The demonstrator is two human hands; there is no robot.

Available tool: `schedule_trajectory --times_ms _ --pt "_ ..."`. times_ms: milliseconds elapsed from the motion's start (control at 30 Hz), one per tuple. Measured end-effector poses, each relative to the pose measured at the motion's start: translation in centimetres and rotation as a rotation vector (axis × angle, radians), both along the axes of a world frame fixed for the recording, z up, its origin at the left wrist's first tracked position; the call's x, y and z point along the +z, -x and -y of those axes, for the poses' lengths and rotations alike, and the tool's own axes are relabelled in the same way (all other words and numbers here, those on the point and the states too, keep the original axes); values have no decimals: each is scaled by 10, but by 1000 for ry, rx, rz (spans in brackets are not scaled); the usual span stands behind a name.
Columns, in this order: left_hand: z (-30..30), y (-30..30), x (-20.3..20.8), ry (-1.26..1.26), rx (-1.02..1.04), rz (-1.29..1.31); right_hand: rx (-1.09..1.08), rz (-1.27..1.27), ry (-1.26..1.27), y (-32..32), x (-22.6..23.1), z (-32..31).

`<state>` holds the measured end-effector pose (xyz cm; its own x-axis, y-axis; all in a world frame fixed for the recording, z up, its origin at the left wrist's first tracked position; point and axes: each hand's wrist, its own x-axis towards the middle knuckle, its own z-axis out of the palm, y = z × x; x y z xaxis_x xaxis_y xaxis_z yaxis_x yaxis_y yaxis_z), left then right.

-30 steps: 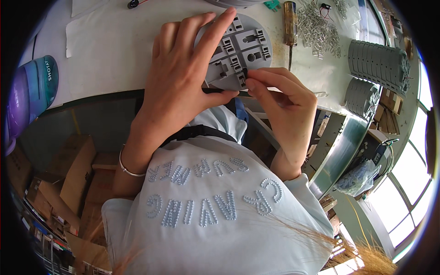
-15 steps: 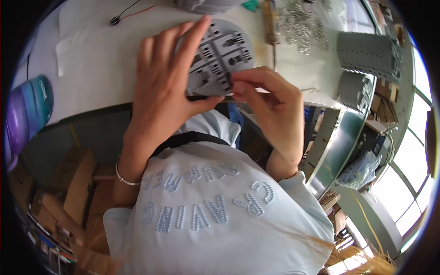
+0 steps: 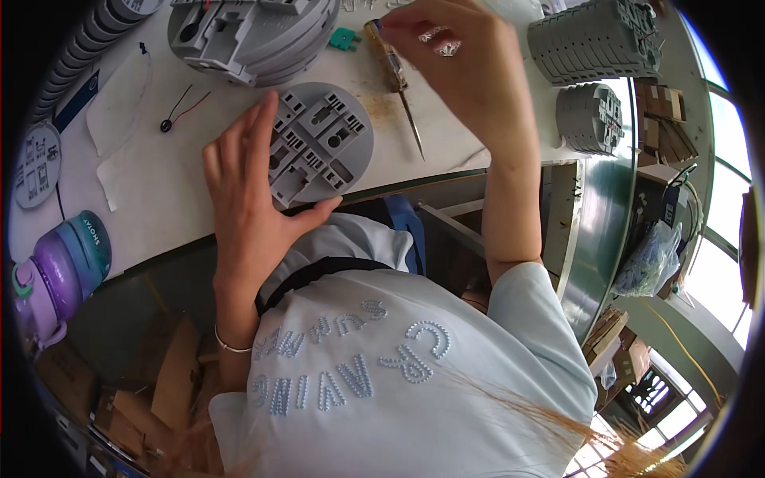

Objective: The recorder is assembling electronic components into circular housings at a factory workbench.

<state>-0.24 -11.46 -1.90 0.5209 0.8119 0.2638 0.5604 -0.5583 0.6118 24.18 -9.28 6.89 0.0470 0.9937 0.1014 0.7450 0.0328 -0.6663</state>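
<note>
A round grey plastic base [image 3: 363, 147] with molded slots and ribs rests near the front edge of the table. My left hand [image 3: 249, 179] grips its left rim, long fingers along the far side and thumb at the near edge. My right hand [image 3: 450, 56] reaches out beyond the base, its fingers curled at the handle end of a screwdriver [image 3: 394, 70]. The fingertips overlap that handle; its shaft points toward me. Shiny small metal pieces [image 3: 440, 40] show between the fingers, and the hand hides most of that pile.
Stacked grey round bases [image 3: 271, 56] stand behind, near a small green piece [image 3: 344, 38]. A black part with wires [image 3: 166, 125] lies left. A purple-teal bottle [image 3: 68, 259] stands at the table's left edge. More grey stacks [image 3: 590, 44] are at right.
My right hand has left the base and moved away, up to the screwdriver. My left hand stays at the base's rim. The view has shifted, showing more of the table's far side.
</note>
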Motion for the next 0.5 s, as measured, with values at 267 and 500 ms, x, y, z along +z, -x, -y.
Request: schedule_trajectory --times_ms 267,500 --pt "0 0 0 7 23 45 130 424 -323 30 -56 -22" --pt "-2 0 -1 -11 30 48 -30 -263 -87 19 -25 16"
